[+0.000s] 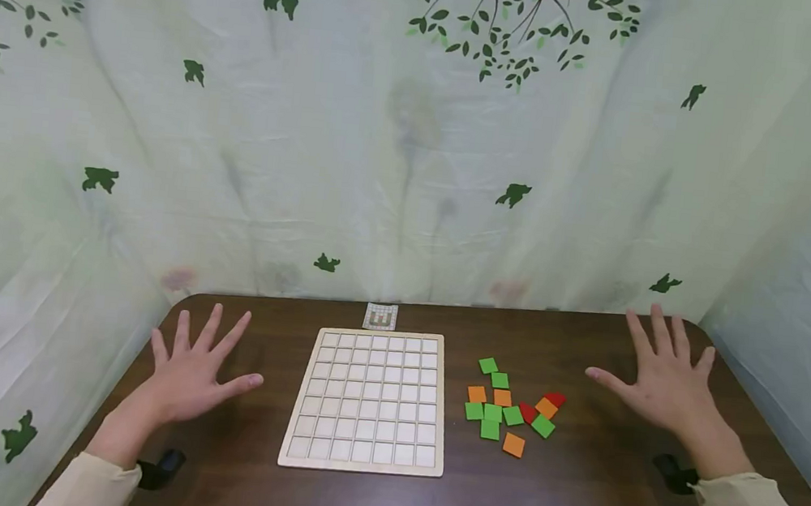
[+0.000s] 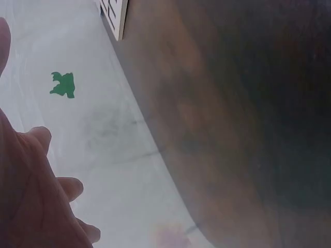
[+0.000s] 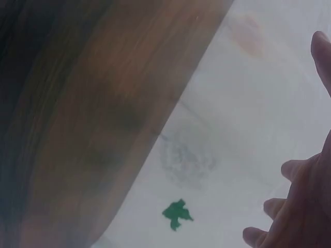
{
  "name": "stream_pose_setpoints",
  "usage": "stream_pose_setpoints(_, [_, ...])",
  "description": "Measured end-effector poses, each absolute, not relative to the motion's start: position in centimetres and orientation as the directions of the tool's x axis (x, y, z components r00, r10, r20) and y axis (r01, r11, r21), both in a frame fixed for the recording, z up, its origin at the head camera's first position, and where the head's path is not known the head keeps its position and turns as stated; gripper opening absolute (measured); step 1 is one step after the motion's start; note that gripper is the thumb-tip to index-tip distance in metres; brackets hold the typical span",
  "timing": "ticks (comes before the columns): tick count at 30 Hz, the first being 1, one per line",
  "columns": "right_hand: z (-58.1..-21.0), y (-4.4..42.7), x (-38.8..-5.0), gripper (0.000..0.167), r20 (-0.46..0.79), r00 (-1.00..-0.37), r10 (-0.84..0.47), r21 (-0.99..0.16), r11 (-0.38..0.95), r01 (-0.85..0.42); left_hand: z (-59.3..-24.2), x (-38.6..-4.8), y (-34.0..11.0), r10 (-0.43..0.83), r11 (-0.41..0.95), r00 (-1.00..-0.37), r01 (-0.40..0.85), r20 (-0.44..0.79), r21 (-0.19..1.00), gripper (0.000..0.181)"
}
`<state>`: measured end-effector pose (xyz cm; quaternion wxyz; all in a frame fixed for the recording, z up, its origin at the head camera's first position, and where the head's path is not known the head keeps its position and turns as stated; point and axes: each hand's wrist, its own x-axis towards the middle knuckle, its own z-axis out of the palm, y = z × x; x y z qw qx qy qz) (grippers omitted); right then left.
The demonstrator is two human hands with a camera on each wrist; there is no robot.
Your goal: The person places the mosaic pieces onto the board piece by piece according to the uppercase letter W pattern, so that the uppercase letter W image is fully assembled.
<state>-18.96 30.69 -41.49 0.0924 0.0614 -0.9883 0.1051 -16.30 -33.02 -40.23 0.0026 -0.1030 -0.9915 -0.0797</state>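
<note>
No text can be read (card (image 1: 381, 317) print too small).

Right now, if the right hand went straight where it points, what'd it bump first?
The right hand would probably meet the white curtain near a green bird shape, though depth is unclear.

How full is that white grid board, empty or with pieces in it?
Empty: every square of the grid board shows plain white, and the coloured tiles lie beside it on the table.

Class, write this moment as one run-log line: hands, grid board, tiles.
left hand: open, empty; right hand: open, empty; grid board: no tiles on it; tiles: green, orange, red, right of grid board
</note>
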Motion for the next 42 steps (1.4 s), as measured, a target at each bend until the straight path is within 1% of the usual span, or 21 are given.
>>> stream_pose_setpoints(4, [-41.9,29.8,-18.8,0.113,0.211,-0.97,-0.117,-0.21,0.964,-0.162,-40.8,-15.9,-32.6,0.211,0.961,-0.977,0.212,0.025,0.178,0.098])
stream_pose_setpoints(9, [-42.7,28.3,-18.7,0.11,0.239,-0.96,-0.142,-0.257,0.945,-0.204,-41.5,-15.4,-31.6,0.218,0.943,-0.976,0.213,0.009,0.254,0.096])
stream_pose_setpoints(14, [-43.5,26.5,-18.9,0.106,0.233,-0.958,-0.166,-0.315,0.919,-0.236,-42.4,-15.0,-30.4,0.233,0.921,-0.973,0.218,-0.007,0.323,0.093])
stream_pose_setpoints(21, [-43.9,23.9,-19.8,0.099,0.182,-0.961,-0.207,-0.412,0.872,-0.266,-43.3,-14.6,-28.8,0.244,0.899,-0.97,0.221,-0.015,0.378,0.09])
stream_pose_setpoints(28, [-44.4,21.7,-20.7,0.097,0.112,-0.969,-0.22,-0.513,0.822,-0.247,-44.1,-14.0,-27.5,0.271,0.872,-0.963,0.239,-0.014,0.428,0.088])
stream_pose_setpoints(36, [-45.1,19.2,-21.7,0.09,0.063,-0.965,-0.256,-0.576,0.78,-0.245,-45.0,-13.2,-26.7,0.311,0.831,-0.95,0.265,-0.014,0.49,0.088])
stream_pose_setpoints(42, [-45.3,18.1,-22.3,0.082,0.019,-0.967,-0.255,-0.59,0.778,-0.217,-45.2,-12.7,-26.4,0.333,0.815,-0.943,0.275,-0.024,0.51,0.091])
